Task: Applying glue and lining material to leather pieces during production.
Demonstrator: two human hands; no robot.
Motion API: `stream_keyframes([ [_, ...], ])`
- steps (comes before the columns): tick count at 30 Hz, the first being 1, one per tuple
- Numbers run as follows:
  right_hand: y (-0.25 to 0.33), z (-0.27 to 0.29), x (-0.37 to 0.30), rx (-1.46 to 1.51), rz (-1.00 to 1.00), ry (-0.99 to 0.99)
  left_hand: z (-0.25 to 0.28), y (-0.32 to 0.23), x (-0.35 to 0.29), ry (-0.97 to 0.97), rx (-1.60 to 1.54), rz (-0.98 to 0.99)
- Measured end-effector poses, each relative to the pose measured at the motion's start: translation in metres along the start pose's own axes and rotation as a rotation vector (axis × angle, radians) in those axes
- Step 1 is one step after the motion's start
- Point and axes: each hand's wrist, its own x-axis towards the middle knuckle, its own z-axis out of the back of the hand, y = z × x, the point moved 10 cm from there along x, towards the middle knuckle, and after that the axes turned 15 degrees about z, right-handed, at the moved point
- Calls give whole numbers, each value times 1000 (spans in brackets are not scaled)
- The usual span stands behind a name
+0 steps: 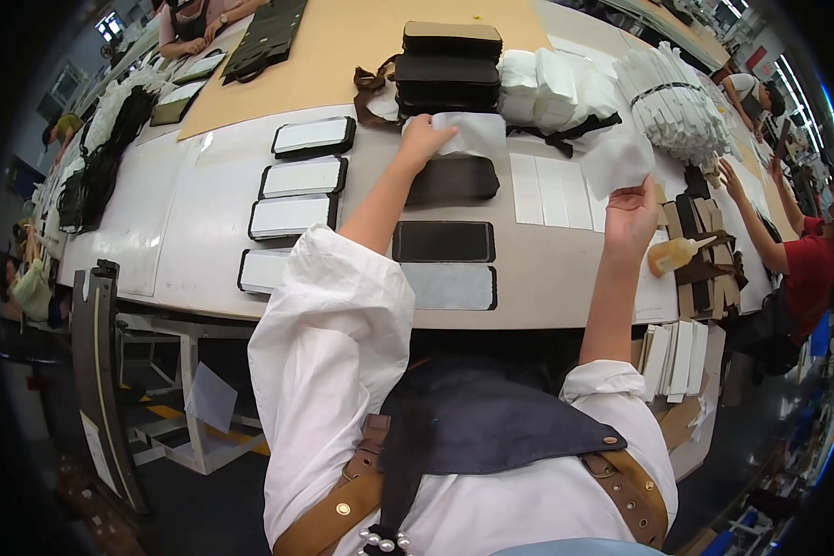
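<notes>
My left hand (425, 141) pinches a thin white sheet (477, 135) just in front of a stack of dark rectangular pieces (448, 82). Below that sheet lies a dark padded panel (452, 181). Toward me follow a black panel (443, 242) and a panel topped with a pale grey-white sheet (447, 285). On the right, my raised right hand (632, 211) holds another thin white sheet (618, 163) between thumb and fingers. Flat white strips (551, 191) lie on the table between the two hands.
White-topped black panels (313, 136) form a column at left. White bundles (556, 88) and tied white strips (674, 104) stand at the back right. A yellow glue bottle (672, 256) lies by brown and black pieces (704, 243). A co-worker in red (806, 264) reaches in from the right.
</notes>
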Motion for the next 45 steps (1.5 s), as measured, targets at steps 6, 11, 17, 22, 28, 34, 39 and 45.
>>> stream_keyframes([
  [6,30,-42,-34,-148,231,233,39,-82,-107,-959,712,-462],
  [11,-11,-93,-131,-563,259,629,-66,-69,-207,499,-278,-163],
  [17,-29,-147,-227,-660,417,1265,-33,-25,-219,195,-309,-1],
  [22,-12,-110,-191,-384,162,1007,-25,-38,-222,231,-330,-72],
  [28,-46,-84,-153,-422,-222,974,-32,-72,-242,437,-46,-151],
  [34,-81,-49,-184,-474,-594,1142,5,-47,-227,224,-106,-181],
  [39,-96,-29,-168,-530,-586,929,23,17,-208,18,77,-36],
  [45,-99,-12,-172,-899,-343,1006,42,85,-203,-96,-8,-6],
])
